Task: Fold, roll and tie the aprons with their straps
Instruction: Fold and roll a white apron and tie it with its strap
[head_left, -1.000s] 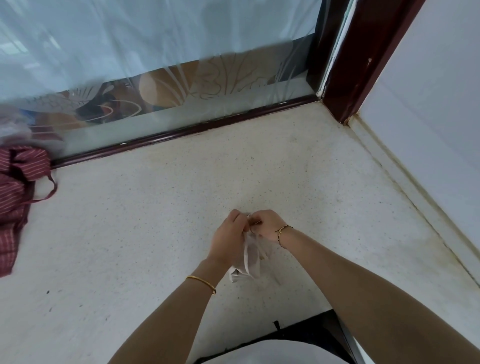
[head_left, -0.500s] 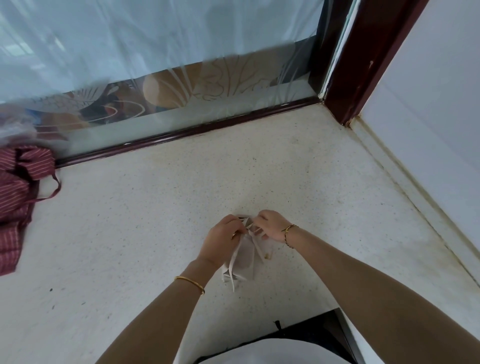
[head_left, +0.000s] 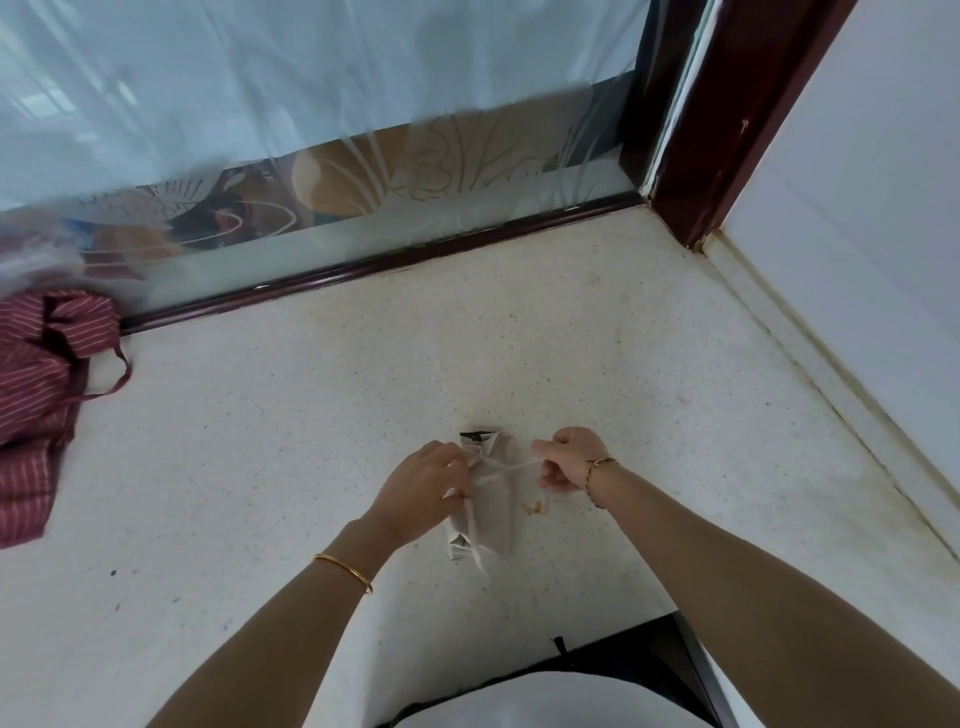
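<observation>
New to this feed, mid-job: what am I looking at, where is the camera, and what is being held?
No machine here: a person works with two bare hands. The single picture comes from a camera worn on the head, looking forward and down. On the speckled counter lies a pale rolled apron. The left hand pinches its strap at the roll; the right hand grips it farther along, pulled taut. A red striped apron lies loose at the far left, beside the glass pane.

bare counter (head_left: 322, 441) between red apron (head_left: 36, 395) and wall (head_left: 857, 234) — glass (head_left: 311, 130) behind
</observation>
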